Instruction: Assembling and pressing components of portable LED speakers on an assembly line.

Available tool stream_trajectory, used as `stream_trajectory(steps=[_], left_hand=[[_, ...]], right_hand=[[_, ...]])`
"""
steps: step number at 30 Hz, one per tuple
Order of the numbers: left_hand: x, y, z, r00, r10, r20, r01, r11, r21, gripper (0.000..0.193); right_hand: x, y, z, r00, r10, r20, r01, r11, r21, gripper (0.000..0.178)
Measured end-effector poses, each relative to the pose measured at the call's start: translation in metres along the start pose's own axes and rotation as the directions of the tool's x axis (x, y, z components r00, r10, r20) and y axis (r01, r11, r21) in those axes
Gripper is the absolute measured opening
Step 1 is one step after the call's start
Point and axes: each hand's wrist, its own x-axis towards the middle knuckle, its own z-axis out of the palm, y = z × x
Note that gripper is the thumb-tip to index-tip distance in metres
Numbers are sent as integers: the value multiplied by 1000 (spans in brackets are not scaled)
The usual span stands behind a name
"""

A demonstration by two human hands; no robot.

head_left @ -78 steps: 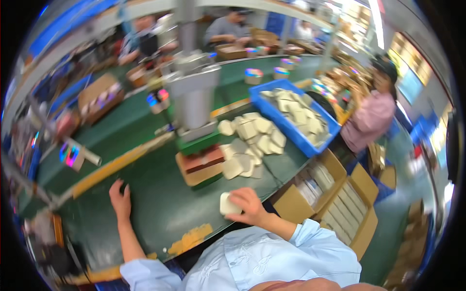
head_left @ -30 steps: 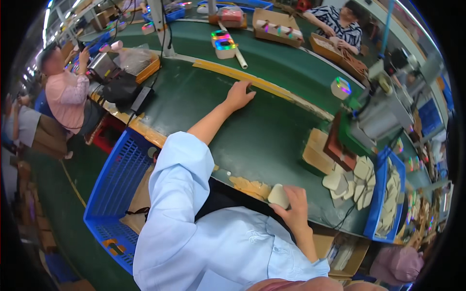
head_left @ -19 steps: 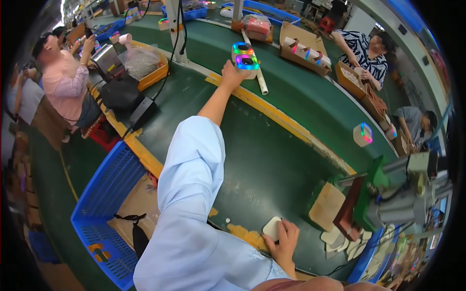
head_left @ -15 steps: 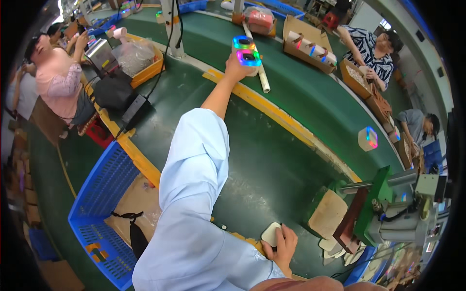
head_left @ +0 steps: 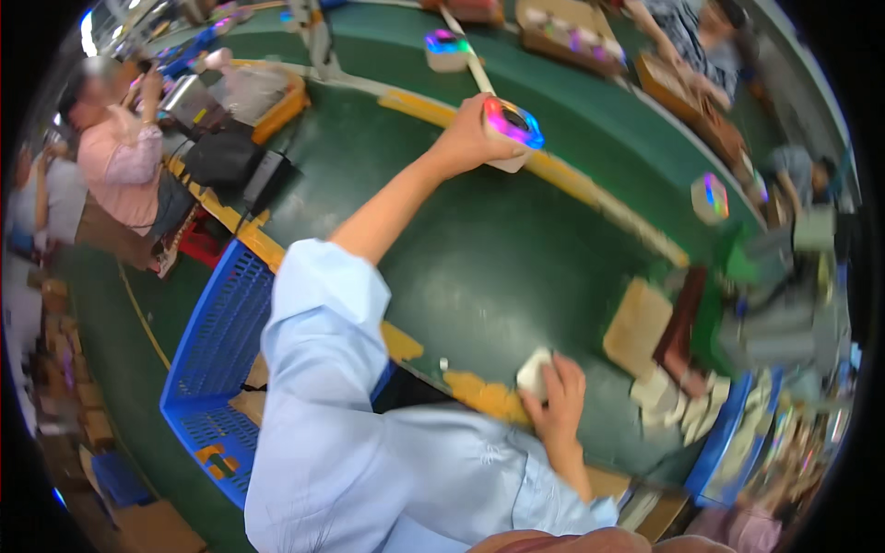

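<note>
My left hand (head_left: 467,140) reaches far across the green bench, its fingers wrapped around a white box-shaped device (head_left: 509,136) with a rainbow-lit ring and a dark round centre on top. A similar lit device (head_left: 447,51) stands on the belt just beyond, beside a white tube (head_left: 479,69). Close to my body, my right hand (head_left: 558,396) grips a white rounded-square plate (head_left: 533,373) at the bench's near edge. More white plates (head_left: 659,401) lie in a loose pile to the right of it.
A press-like machine with a green bracket (head_left: 714,323) and a tan pad (head_left: 636,327) stands at right. A blue basket (head_left: 217,323) sits at left. Another lit device (head_left: 710,198) rides the green belt (head_left: 590,120). People work beyond the belt and at left.
My left hand has drawn one lit device back from the belt toward the bench, leaving the other behind. My right hand keeps the white plate. The whole view has shifted.
</note>
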Motion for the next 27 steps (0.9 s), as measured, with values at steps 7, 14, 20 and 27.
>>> stream_trajectory(steps=[7,14,20,27], left_hand=[[-213,113,52,944,-117,310,183,964,-191,105],[-263,124,75,867,-62,495,94,995,-40,103],[-267,120,75,868,-45,495,67,997,-27,104],[-266,122,79,871,-39,490,69,997,-43,103]], right_hand=[[-2,-37,-42,958,-49,-282,72,995,70,59],[35,-42,-39,989,-78,-128,87,994,63,53],[34,-50,-39,993,-109,46,115,979,-166,57],[17,-47,-26,993,-83,85,98,977,-191,84]])
